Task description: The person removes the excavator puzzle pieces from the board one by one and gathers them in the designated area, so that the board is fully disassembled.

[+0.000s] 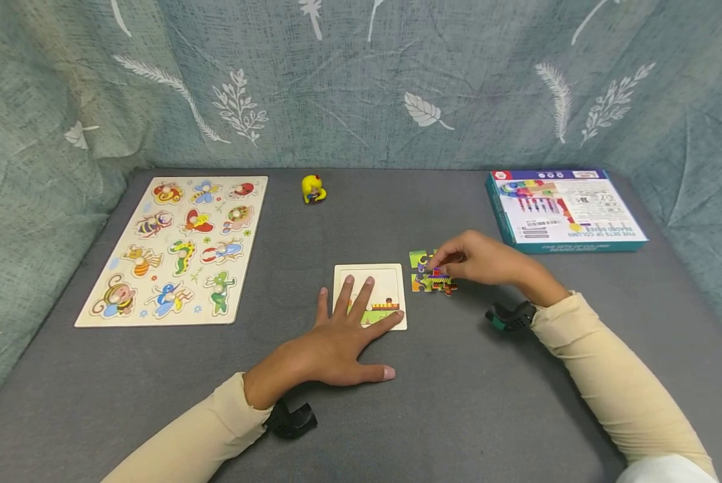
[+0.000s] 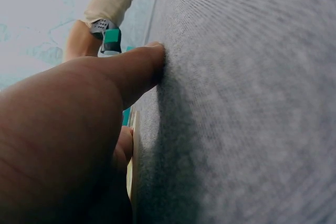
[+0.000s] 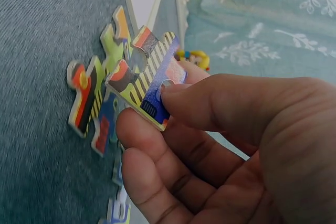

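My right hand pinches a jigsaw puzzle piece between thumb and fingers; the piece has yellow-black stripes, blue and red. Below it, several loose puzzle pieces lie on the grey table, also seen behind the hand in the right wrist view. My left hand lies spread with straight fingers over a square puzzle tray just left of the pieces. Several fingers rest on the tray, while the thumb reaches out over the cloth. Part of the tray's printed picture is hidden under the fingers.
At the left lies a large board of insect pictures. A small yellow toy figure stands at the back. Toward the back right is a flat teal and white box. A leaf-patterned curtain hangs behind the grey table.
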Available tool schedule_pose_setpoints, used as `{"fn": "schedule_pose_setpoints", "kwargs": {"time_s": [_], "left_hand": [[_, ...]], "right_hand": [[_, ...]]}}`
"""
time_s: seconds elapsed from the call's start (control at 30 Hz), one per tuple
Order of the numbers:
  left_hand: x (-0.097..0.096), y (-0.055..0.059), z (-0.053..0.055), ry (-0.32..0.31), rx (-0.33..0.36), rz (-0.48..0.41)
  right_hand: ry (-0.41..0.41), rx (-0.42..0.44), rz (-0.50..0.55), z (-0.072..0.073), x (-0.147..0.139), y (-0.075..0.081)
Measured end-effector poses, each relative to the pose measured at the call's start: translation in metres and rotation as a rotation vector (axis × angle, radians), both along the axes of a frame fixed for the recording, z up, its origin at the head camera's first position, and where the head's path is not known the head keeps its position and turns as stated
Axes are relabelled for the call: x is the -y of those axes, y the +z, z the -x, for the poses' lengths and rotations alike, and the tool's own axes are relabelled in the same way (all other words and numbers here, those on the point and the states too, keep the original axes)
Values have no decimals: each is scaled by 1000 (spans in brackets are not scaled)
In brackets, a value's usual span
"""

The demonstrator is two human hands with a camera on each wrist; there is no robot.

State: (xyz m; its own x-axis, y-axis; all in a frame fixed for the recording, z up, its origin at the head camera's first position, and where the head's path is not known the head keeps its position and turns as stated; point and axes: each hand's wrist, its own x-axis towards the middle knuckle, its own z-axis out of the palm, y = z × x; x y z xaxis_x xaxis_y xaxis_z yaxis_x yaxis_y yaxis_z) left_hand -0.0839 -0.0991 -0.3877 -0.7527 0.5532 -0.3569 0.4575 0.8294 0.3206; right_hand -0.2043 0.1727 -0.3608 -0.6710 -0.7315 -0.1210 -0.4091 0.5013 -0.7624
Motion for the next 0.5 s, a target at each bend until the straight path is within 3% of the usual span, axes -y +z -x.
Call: {"fn": "schedule_pose_setpoints", "kwargs": {"time_s": [0.5], "left_hand": [[1, -1, 0, -5, -7, -26]], "right_hand": [[-118, -55, -66, 0, -27, 8]]}}
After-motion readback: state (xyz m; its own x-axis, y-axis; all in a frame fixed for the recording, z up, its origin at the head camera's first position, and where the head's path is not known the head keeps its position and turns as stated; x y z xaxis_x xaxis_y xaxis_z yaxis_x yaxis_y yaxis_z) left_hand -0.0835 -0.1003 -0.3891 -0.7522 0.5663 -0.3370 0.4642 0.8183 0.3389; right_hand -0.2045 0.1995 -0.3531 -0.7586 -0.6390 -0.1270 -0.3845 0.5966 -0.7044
